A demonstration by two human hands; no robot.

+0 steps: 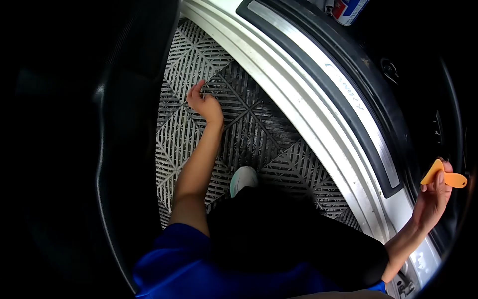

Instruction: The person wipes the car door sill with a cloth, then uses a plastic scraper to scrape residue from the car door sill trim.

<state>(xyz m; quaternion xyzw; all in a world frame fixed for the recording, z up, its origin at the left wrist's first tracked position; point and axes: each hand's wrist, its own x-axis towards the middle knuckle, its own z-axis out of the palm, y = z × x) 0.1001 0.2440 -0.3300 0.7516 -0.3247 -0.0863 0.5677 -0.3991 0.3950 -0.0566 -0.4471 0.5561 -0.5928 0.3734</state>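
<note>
At the right edge of the view, my right hand (433, 199) is closed on a small orange plastic scraper (455, 180). Its flat, angled blade shows on one side of the fingers, and its rounded end with a small hole on the other. This hand is beside the dark car interior, just past the end of the door sill plate (391, 167). My left hand (203, 103) hangs over the slatted floor, fingers loosely bent and apart, with nothing visible in it.
A white car door sill (308, 117) curves from top to lower right. Grey and black slatted floor tiles (239, 134) lie below, with a light shoe (244, 179) on them. A dark door panel (102, 149) stands left. A red and blue can (348, 10) is at the top.
</note>
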